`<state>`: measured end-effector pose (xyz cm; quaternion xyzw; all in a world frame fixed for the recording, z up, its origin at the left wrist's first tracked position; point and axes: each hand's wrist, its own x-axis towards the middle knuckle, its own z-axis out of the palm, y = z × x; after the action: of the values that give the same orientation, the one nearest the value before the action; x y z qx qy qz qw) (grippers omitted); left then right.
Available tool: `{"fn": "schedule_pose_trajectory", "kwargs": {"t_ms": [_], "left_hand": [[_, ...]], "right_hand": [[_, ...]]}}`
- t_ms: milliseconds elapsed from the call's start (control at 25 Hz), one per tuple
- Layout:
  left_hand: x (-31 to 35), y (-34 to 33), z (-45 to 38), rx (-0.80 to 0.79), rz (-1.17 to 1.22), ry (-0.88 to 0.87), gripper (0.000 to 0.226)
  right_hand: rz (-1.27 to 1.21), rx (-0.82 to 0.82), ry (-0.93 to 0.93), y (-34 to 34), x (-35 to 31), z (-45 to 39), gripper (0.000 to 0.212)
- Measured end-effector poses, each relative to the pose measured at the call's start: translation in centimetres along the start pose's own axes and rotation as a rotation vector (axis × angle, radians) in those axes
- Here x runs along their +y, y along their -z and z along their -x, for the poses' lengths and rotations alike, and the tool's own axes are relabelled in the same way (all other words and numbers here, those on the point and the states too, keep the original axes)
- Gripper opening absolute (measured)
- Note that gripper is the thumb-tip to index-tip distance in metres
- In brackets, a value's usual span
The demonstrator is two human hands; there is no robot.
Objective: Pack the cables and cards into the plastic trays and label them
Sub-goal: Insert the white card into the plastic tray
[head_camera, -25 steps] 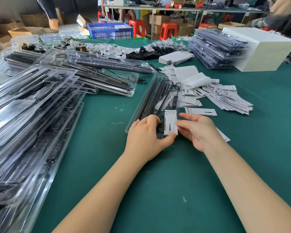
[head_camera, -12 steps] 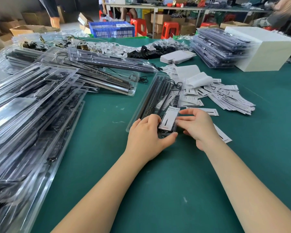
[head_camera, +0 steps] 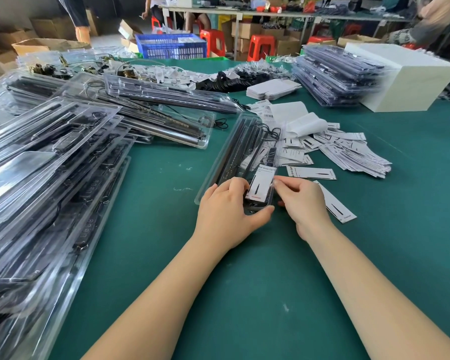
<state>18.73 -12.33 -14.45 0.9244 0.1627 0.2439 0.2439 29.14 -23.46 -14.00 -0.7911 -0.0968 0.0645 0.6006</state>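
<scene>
The card (head_camera: 260, 185) is down flat now, no longer tilted, lying in the near end of the tray (head_camera: 213, 175) between our fingertips. Left hand (head_camera: 227, 211) curls round the tray end, right hand (head_camera: 300, 201) pinches the card's edge; fully seated, we can't quite tell.

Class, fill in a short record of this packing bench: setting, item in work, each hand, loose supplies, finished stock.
setting: green table
item in work: clear tray holding black bars, white card at its near end
left hand: grips the tray's near end
right hand: pinches the card's right edge
loose supplies: spare cards right of the tray
finished stock: filled trays stacked at left
</scene>
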Motion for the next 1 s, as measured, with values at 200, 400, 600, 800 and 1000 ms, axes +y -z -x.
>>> {"fn": "schedule_pose_trajectory", "kwargs": {"t_ms": [200, 400, 600, 800, 1000], "left_hand": [[0.1, 0.0, 0.0, -0.004, -0.001, -0.007, 0.057], [0.1, 0.1, 0.1, -0.009, -0.006, -0.017, 0.056], [0.0, 0.1, 0.1, 0.003, -0.006, -0.019, 0.053], [0.0, 0.1, 0.1, 0.007, -0.002, -0.019, 0.053], [0.0, 0.1, 0.1, -0.012, -0.002, -0.017, 0.053]], "right_hand": [[0.022, -0.11, -0.237, 0.3, -1.0, -1.5, 0.046], [-0.048, -0.149, -0.386, -0.9, -3.2, -2.2, 0.019], [-0.02, -0.079, -0.352, -1.9, -2.9, -1.9, 0.018], [0.06, -0.132, -0.392, -1.6, -3.0, -2.2, 0.013], [0.099, -0.15, -0.413, -1.3, -3.0, -2.3, 0.018]]}}
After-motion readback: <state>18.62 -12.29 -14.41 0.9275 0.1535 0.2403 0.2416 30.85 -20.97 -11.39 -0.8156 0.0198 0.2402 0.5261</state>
